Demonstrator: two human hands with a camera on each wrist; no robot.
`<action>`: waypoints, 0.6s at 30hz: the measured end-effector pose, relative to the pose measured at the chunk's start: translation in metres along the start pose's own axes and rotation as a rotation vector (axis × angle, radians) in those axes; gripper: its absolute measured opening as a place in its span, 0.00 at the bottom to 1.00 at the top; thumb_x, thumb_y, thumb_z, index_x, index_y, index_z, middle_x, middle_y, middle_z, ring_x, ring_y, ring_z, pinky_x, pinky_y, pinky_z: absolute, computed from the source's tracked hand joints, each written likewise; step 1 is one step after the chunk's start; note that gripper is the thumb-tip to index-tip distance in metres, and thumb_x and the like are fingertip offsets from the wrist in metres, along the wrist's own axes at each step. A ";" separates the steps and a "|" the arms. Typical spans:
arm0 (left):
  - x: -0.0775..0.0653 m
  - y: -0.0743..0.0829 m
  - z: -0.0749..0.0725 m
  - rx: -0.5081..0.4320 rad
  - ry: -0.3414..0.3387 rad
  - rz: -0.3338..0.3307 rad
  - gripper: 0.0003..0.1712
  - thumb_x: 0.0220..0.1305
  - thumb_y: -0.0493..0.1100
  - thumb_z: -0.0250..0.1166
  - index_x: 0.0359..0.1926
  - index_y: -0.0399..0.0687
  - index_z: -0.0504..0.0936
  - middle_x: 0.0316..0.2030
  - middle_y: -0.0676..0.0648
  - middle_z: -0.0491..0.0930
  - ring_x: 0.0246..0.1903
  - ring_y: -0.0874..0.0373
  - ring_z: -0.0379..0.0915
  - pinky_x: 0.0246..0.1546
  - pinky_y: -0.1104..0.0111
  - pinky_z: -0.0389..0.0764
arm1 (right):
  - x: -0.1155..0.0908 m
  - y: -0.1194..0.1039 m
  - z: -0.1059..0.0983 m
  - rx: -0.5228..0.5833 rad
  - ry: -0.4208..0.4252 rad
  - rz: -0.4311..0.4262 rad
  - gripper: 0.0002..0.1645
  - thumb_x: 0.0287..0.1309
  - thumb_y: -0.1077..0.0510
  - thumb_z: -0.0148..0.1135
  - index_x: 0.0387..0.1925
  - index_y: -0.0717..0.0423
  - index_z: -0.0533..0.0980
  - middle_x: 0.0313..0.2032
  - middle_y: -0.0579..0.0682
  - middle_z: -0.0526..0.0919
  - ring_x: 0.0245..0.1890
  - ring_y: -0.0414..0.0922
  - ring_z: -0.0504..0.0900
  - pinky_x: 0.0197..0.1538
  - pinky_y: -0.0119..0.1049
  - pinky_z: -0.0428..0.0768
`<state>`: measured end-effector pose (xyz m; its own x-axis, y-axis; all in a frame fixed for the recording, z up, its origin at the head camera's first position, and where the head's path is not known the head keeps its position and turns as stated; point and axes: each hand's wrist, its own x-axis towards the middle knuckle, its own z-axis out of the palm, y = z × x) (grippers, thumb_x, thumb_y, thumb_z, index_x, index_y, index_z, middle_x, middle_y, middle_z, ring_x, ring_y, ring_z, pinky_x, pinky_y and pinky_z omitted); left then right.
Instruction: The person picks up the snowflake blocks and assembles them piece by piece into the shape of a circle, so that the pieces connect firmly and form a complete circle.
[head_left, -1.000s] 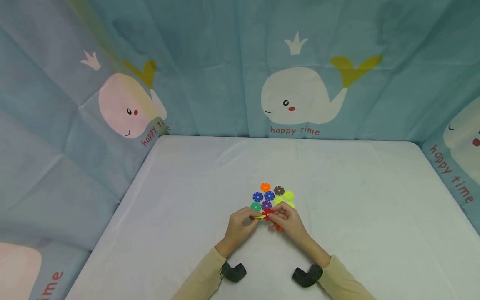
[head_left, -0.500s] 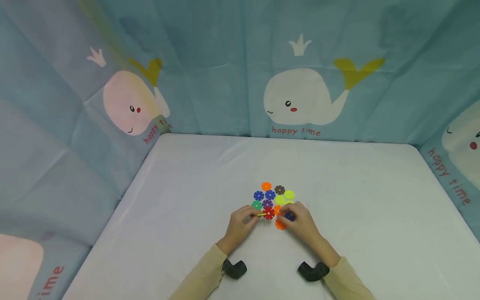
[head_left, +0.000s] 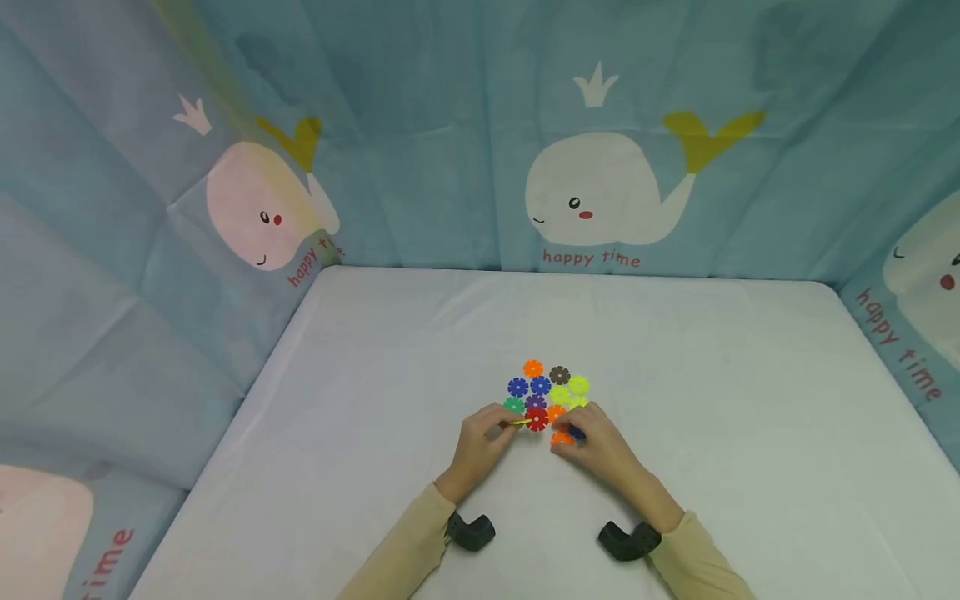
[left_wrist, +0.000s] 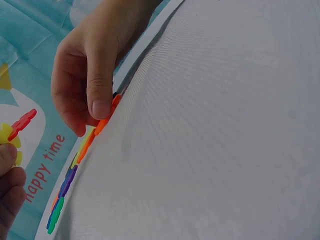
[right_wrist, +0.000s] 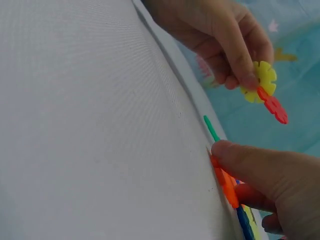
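Observation:
In the head view my left hand [head_left: 478, 442] pinches a yellow notched plastic disc [right_wrist: 267, 75] by its edge. Slotted into that disc at an angle is a red snowflake disc [head_left: 536, 418], held off the table. My right hand [head_left: 602, 448] is low over the table, thumb and finger on opposite edges of an orange disc [right_wrist: 225, 182]. Beside that one, partly under the right hand, lies a dark blue disc [right_wrist: 244, 222]. Behind the hands lie a green disc [head_left: 513, 405], a purple disc [head_left: 536, 402] and another orange disc [head_left: 556, 413].
Farther back, blue discs [head_left: 518, 387], a brown disc [head_left: 559, 375], a far orange disc [head_left: 533, 368] and yellow-green discs [head_left: 579, 384] lie flat on the white table [head_left: 390, 350]. A whale-print curtain [head_left: 435, 150] stands along the table's back and sides.
My right hand has left the red disc, moved right and come down to the near orange disc. The left hand keeps its pinch on the yellow disc with the red one attached.

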<state>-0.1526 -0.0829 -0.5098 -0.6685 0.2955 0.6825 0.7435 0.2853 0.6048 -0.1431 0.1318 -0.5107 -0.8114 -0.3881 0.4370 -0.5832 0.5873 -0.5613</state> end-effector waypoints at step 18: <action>0.001 0.002 0.000 0.002 0.003 -0.004 0.09 0.47 0.26 0.65 0.32 0.39 0.81 0.27 0.45 0.79 0.27 0.58 0.73 0.32 0.75 0.73 | 0.001 -0.008 0.004 0.070 0.145 -0.132 0.09 0.40 0.64 0.70 0.24 0.55 0.76 0.23 0.41 0.75 0.22 0.36 0.68 0.26 0.26 0.68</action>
<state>-0.1517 -0.0819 -0.5081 -0.6714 0.2917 0.6813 0.7409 0.2882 0.6067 -0.1391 0.1239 -0.5083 -0.7166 -0.3494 0.6037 -0.6895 0.4856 -0.5375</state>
